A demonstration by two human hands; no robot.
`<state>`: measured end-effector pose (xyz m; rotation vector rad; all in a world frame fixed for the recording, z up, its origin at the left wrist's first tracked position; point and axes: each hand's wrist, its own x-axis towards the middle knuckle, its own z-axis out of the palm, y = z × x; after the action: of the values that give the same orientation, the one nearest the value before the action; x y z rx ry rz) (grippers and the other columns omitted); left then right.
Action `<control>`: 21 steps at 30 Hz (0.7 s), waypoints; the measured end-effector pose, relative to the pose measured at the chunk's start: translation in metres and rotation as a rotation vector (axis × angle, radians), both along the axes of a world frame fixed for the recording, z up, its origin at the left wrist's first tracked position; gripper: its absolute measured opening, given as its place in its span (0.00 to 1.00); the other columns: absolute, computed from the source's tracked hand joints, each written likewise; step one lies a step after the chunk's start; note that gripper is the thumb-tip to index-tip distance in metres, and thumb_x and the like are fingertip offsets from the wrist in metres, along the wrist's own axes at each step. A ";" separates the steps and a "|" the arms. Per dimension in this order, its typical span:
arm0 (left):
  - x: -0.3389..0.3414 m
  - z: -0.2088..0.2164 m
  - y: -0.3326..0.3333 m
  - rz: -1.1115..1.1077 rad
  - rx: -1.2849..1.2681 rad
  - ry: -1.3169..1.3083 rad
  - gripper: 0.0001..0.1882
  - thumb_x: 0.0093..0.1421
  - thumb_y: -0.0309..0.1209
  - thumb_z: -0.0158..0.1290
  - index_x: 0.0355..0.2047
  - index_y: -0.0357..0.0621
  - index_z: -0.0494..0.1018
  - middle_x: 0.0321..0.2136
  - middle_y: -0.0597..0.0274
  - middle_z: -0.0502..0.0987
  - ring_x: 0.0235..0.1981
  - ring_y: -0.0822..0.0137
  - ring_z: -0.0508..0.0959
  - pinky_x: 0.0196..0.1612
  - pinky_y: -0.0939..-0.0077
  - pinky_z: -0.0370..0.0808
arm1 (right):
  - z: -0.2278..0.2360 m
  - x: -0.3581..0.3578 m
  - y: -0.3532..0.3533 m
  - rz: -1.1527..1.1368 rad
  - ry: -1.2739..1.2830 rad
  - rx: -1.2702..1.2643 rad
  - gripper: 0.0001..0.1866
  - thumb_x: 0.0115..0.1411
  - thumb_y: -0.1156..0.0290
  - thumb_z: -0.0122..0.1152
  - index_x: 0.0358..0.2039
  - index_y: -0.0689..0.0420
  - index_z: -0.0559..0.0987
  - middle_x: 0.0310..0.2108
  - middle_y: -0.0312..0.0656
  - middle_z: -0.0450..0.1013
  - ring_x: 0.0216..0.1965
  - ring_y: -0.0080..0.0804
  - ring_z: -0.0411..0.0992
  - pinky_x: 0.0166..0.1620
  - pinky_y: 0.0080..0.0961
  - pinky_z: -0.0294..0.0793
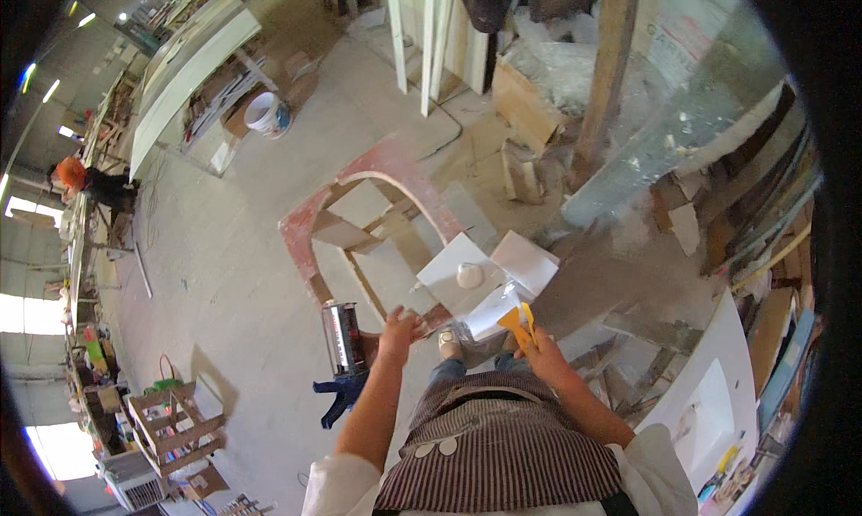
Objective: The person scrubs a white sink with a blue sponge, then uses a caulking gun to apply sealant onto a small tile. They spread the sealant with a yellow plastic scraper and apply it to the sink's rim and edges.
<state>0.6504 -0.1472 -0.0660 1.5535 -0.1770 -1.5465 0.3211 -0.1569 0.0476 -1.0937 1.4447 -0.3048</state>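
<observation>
My right hand point(546, 358) is closed around a yellow-handled scraper point(515, 326), in front of my apron. Ahead of it lies a white board point(446, 272) with a round, pale dab of paste point(470, 275) on it. My left hand point(397, 335) has its fingers bent together over the near edge of a reddish frame with an arched opening point(301, 242). What it holds, if anything, is too small to make out. Left of that forearm is a caulking gun point(341, 354) with a dark cartridge and a blue handle.
A white bucket point(267, 114) stands by a long table point(193, 71) at the upper left. Near the lower left is a wooden rack point(175, 426). A thick post point(682, 148) and scrap boards crowd the right. A person in an orange cap point(70, 173) works far left.
</observation>
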 end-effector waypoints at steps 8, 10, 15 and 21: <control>-0.024 -0.013 -0.092 -0.051 0.195 0.095 0.13 0.58 0.31 0.57 0.39 0.35 0.71 0.26 0.54 0.75 0.19 0.61 0.72 0.21 0.70 0.68 | 0.028 -0.061 0.042 -0.077 -0.038 -0.042 0.11 0.64 0.76 0.45 0.47 0.62 0.69 0.35 0.44 0.74 0.36 0.32 0.73 0.44 0.28 0.71; -0.032 -0.009 -0.095 -0.098 0.145 0.169 0.14 0.59 0.31 0.55 0.42 0.34 0.71 0.31 0.51 0.77 0.24 0.58 0.76 0.25 0.68 0.72 | 0.019 -0.074 0.052 -0.153 -0.069 -0.107 0.11 0.65 0.73 0.44 0.45 0.62 0.70 0.35 0.43 0.74 0.34 0.30 0.71 0.41 0.26 0.70; -0.066 0.038 -0.076 -0.006 -0.004 0.307 0.20 0.63 0.30 0.49 0.53 0.33 0.64 0.47 0.49 0.73 0.49 0.50 0.74 0.51 0.52 0.74 | 0.003 -0.100 0.052 -0.141 -0.034 -0.133 0.11 0.64 0.76 0.42 0.44 0.63 0.71 0.39 0.45 0.74 0.39 0.31 0.72 0.45 0.28 0.70; -0.141 0.155 -0.030 -0.235 -0.312 0.509 0.35 0.58 0.34 0.56 0.62 0.37 0.56 0.58 0.55 0.67 0.59 0.56 0.67 0.60 0.54 0.64 | -0.059 -0.082 0.039 -0.025 -0.211 -0.299 0.14 0.64 0.71 0.47 0.48 0.62 0.72 0.42 0.51 0.73 0.46 0.41 0.72 0.50 0.34 0.69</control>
<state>0.5096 -0.1770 0.0891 0.8882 -0.3015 -1.9417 0.2393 -0.1176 -0.0109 -1.2429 1.2501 -0.6509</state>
